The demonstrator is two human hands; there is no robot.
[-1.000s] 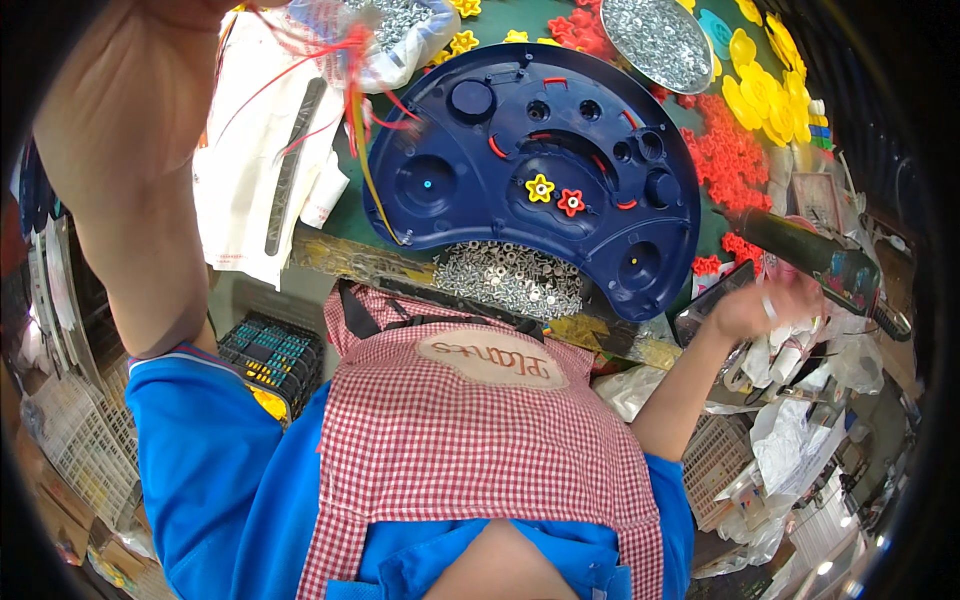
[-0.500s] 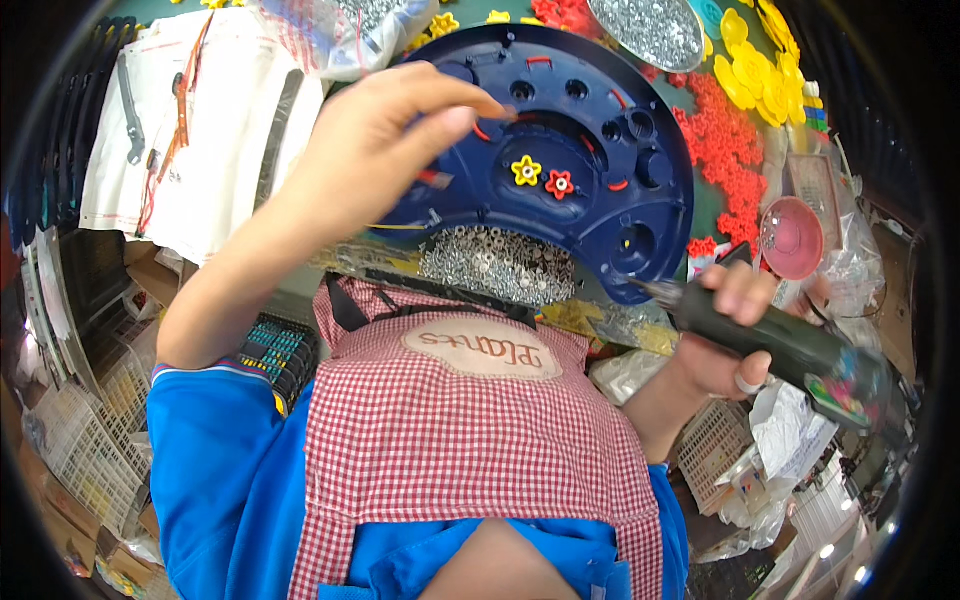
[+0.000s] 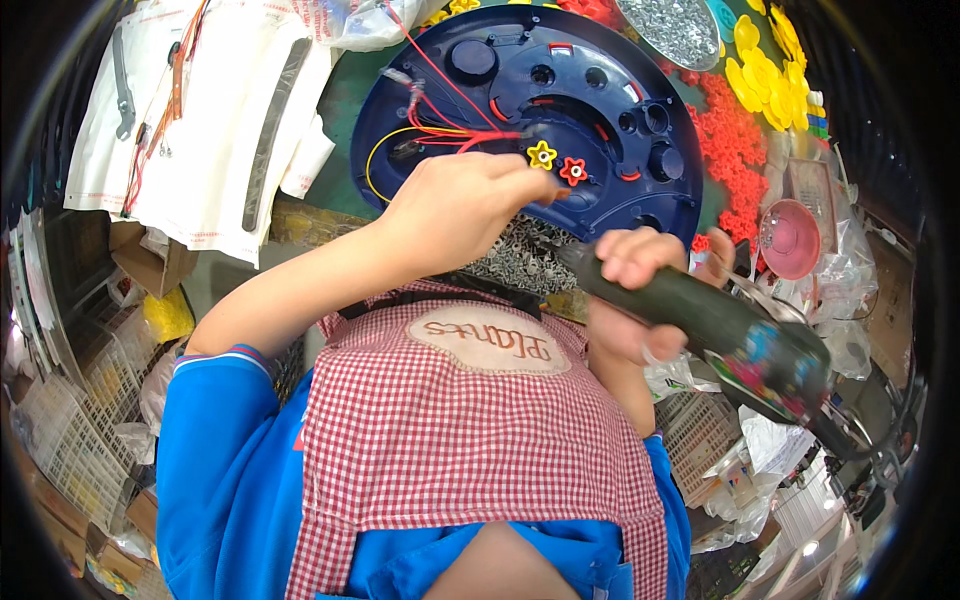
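Note:
My right hand [image 3: 640, 285] is wrapped around a dark electric screwdriver [image 3: 700, 320]. Its tip points left, close to a heap of small metal screws [image 3: 525, 262] at the table's near edge. My left hand [image 3: 465, 205] reaches over the front rim of a dark blue curved plastic housing [image 3: 470, 105], fingers pressed together. Whatever those fingertips hold, if anything, is hidden. Just beyond them, a yellow star-shaped piece [image 3: 541, 156] and a red star-shaped piece [image 3: 573, 171] sit in the housing. Red wires [image 3: 470, 133] and a yellow wire [image 3: 372, 165] lie across its left part.
Red star pieces [image 3: 735, 150] are piled right of the housing, near yellow plastic pieces [image 3: 765, 80] and a pink bowl [image 3: 790, 238]. A metal dish of screws [image 3: 670, 30] stands at the back. White bags [image 3: 200, 120] with wires and a black strip lie left.
My left hand has come down and right from the housing's upper left to its front, uncovering the wires. My right hand has brought the screwdriver left, toward the screw heap.

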